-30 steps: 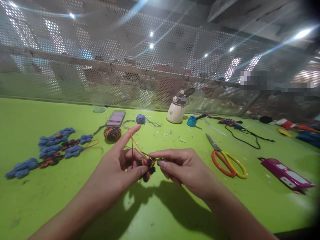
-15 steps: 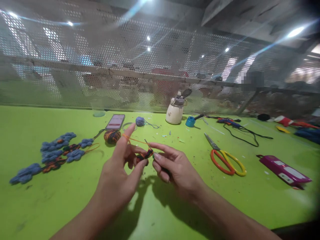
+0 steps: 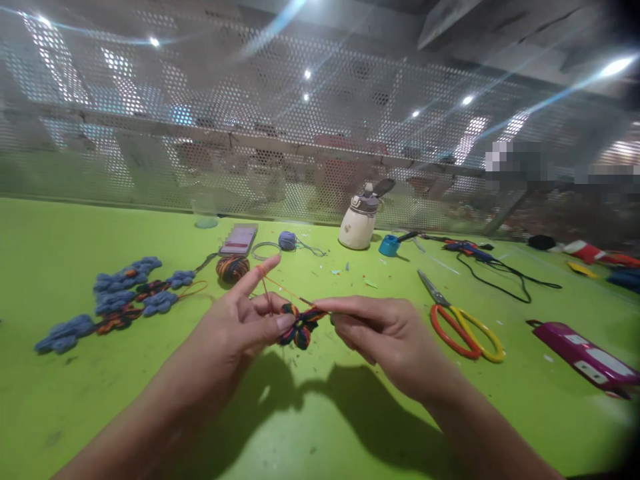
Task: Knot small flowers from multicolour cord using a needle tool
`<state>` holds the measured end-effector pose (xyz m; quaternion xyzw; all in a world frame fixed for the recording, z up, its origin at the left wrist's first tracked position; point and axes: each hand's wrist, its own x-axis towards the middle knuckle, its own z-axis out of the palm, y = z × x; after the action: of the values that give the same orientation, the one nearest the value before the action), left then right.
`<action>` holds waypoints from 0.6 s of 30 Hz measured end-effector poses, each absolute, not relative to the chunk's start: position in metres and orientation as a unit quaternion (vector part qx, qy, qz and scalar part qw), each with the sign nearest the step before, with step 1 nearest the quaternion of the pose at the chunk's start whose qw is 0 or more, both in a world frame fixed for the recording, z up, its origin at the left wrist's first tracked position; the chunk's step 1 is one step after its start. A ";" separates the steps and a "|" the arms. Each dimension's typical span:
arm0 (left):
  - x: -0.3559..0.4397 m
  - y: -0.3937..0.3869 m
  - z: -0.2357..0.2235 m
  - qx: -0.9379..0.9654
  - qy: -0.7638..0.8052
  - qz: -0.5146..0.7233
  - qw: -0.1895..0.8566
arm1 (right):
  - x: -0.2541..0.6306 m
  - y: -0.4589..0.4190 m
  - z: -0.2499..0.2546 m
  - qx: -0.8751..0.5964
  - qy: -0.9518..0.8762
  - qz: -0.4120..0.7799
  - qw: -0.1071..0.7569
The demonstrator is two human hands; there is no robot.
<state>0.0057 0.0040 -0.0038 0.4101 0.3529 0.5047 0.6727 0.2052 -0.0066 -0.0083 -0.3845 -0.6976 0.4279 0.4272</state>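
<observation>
My left hand pinches a small multicoloured crochet piece between thumb and middle finger, with its index finger raised and an orange yarn strand looped over it. Closed in a pinch, my right hand grips a thin crochet hook whose tip goes into the piece. Both hands hover just above the green table. The strand leads back toward a ball of variegated yarn.
Blue and orange crochet flowers lie at the left. A phone, small blue yarn ball, cream bottle, blue cap, scissors with red and yellow handles, a black cord and a magenta case lie around. A perforated screen backs the table.
Both hands dipped back down after rising slightly; the crochet piece shows more fully between the fingers. The camera view shifted a little.
</observation>
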 end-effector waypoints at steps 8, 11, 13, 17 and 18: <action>0.005 0.002 -0.002 0.448 0.337 0.477 0.677 | 0.220 -0.009 0.010 -0.370 -0.832 0.269 0.313; 0.004 0.001 -0.005 0.454 0.335 0.456 0.688 | 0.225 -0.012 0.015 -0.360 -0.863 0.238 0.263; 0.004 0.001 -0.007 0.458 0.332 0.448 0.693 | 0.227 -0.014 0.016 -0.358 -0.878 0.212 0.238; 0.004 0.001 -0.008 0.463 0.332 0.440 0.694 | 0.229 -0.018 0.018 -0.367 -0.895 0.166 0.192; 0.005 0.002 -0.008 0.465 0.334 0.436 0.694 | 0.229 -0.018 0.018 -0.373 -0.897 0.153 0.181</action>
<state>0.0046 0.0018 -0.0082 0.4649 0.3343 0.4359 0.6943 0.2287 -0.0184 0.0181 -0.3729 -0.8971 0.1531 0.1809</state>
